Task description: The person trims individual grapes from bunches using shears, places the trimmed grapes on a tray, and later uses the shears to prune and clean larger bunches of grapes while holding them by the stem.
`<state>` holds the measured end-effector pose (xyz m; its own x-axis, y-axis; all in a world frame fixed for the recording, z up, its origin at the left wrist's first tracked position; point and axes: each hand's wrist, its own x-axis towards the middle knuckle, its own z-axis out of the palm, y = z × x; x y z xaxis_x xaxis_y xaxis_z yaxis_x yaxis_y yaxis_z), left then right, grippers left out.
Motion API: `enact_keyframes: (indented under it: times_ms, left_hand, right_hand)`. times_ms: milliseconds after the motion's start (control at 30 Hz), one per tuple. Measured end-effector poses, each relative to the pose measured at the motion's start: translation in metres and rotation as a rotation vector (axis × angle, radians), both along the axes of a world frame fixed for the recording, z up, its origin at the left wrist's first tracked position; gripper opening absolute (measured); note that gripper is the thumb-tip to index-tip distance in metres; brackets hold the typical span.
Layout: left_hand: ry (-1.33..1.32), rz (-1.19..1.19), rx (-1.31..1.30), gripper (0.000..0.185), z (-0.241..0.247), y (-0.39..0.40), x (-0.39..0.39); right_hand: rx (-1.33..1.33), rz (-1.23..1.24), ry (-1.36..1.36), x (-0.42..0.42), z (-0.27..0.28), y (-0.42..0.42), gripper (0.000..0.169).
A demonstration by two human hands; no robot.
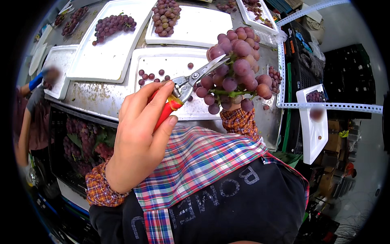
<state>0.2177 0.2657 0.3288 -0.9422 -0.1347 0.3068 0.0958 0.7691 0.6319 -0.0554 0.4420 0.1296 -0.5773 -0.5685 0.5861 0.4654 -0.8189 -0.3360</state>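
Observation:
My left hand [143, 131] grips pruning snips [195, 76] with red handles. Their metal blades are slightly apart, and the tips lie against a large bunch of reddish-purple grapes [240, 61]. That bunch is raised above a white foam tray [134, 70], its green stem [228, 92] showing on the near side. My right hand [234, 106] is almost wholly hidden behind the bunch, which it holds up; only a bit of skin shows above the checked sleeve. Several loose grapes [151, 76] lie in the tray.
Foam trays [103, 61] with grape bunches [114, 26] cover the metal table [91, 97]. A black crate [58, 134] of grapes stands at near left. Beyond it, a co-worker's gloved hand [36, 97] shows. A perforated metal strip [282, 70] rises at right, beside another foam tray [313, 137].

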Motion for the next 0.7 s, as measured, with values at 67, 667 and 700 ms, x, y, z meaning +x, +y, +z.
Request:
enact_keyframes:
  times_ms: [67,667,700]
  left_hand:
    - [-0.018,-0.013,-0.001,0.051,0.0,0.002,0.001]
    - [0.05,0.044,-0.051,0.053,-0.003,0.021,0.004]
    - [0.049,0.043,-0.052,0.054,-0.004,0.022,0.004]
  right_hand:
    - [0.023,-0.008,0.052,0.006,0.008,0.001,0.079]
    - [-0.004,-0.087,0.389,0.018,0.071,-0.016,0.083]
    - [-0.004,-0.091,0.4,0.018,0.072,-0.015,0.084]
